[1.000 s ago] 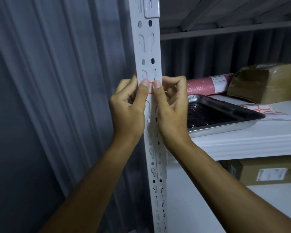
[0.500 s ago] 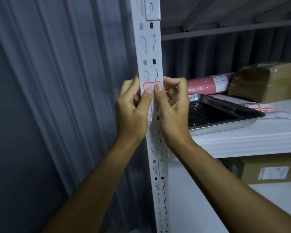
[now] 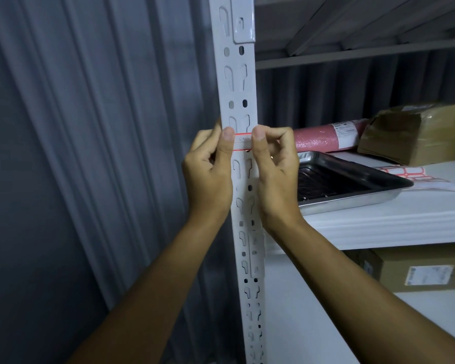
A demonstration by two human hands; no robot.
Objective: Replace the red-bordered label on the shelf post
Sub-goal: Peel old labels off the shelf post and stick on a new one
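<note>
red-bordered label (image 3: 242,142) sits flat across the front of the white slotted shelf post (image 3: 237,82), just below a pair of keyhole slots. left hand (image 3: 209,174) wraps the post's left edge, thumb on the label's left end, other fingers curled behind: grip holding the post. right hand (image 3: 273,174) mirrors it on the right edge, thumb on the label's right end, fingers curled beside the post. faint writing on the label, unreadable. on the white shelf (image 3: 378,219) to the right: steel tray (image 3: 352,190), a sheet of red-bordered labels (image 3: 410,174) just past it, pink roll (image 3: 326,135) and taped brown parcel (image 3: 418,132) behind. cardboard box (image 3: 418,269) on the level below.
</note>
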